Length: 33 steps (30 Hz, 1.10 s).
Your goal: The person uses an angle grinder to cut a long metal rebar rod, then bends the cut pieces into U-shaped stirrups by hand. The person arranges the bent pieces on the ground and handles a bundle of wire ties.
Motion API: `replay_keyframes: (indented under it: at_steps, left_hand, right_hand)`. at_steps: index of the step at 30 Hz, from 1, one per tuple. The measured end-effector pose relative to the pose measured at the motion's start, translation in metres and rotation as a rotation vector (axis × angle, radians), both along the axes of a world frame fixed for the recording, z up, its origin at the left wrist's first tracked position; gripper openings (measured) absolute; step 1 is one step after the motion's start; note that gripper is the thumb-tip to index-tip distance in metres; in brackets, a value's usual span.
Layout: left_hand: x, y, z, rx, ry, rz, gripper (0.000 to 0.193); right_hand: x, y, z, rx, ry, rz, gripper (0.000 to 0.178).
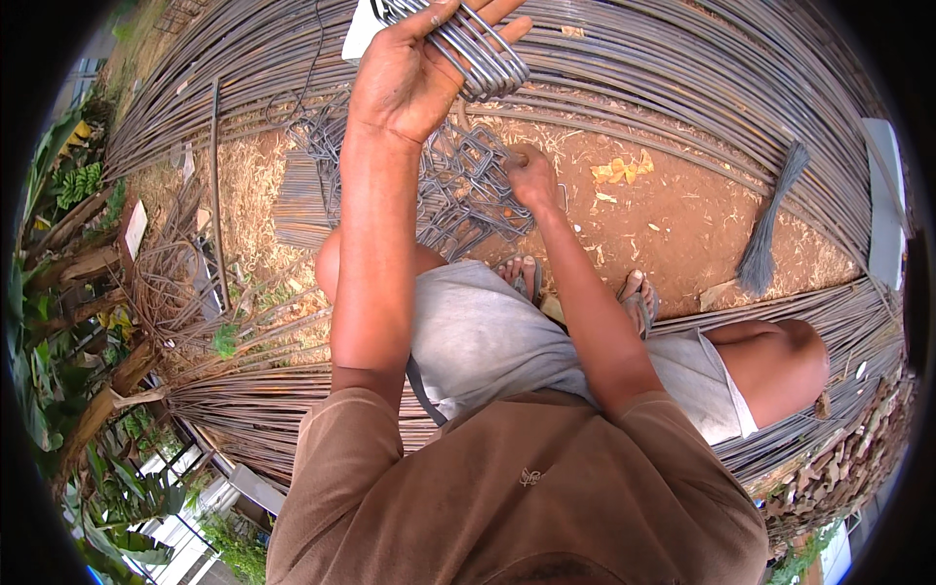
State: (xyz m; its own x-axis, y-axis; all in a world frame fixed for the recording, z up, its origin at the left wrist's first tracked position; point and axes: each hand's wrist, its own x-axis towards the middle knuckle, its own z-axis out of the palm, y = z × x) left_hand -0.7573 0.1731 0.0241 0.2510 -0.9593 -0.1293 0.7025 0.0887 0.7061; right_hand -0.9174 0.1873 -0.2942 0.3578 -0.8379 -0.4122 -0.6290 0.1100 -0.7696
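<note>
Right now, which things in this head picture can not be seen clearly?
- Stack of bent wire stirrups in the left hand: its upper end is cut off by the top edge.
- Fingertips of the right hand: buried in the pile of stirrups on the ground.
- Feet in sandals: partly behind the right forearm.

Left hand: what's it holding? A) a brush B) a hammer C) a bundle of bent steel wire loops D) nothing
C: the left hand is raised with its fingers wrapped around a bundle of bent steel wire loops, above the loose pile of loops on the ground.
</note>
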Motion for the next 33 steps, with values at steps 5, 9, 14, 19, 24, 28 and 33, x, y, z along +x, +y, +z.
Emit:
replay_keyframes:
  at_steps: [5,9,14,19,24,28,33]
  left_hand:
    - [0.013,0.005,-0.003,0.025,0.016,0.003,0.069]
    - [0.015,-0.001,-0.012,-0.021,0.113,-0.013,0.050]
    - [0.020,0.000,-0.013,0.021,-0.055,-0.089,0.063]
    - [0.027,0.002,-0.013,0.037,-0.122,-0.190,0.071]
    - [0.030,0.004,-0.014,-0.091,0.046,-0.280,0.068]
    - [0.029,0.009,-0.007,-0.145,0.112,-0.348,0.067]
    - [0.017,0.011,-0.003,-0.078,0.008,-0.324,0.067]
  right_hand:
    - [0.038,0.036,0.007,-0.001,0.189,0.094,0.049]
    - [0.044,0.040,0.014,-0.062,0.194,0.021,0.034]
    - [0.029,0.016,0.043,0.092,-0.152,-0.101,0.028]
    - [-0.036,-0.011,0.094,0.155,-0.647,-0.259,0.004]
    - [-0.090,-0.060,0.165,-0.040,-0.692,-0.321,0.010]
    - [-0.095,-0.068,0.213,-0.153,-0.858,-0.346,0.015]
    - [-0.093,-0.060,0.221,-0.203,-1.089,-0.360,0.021]
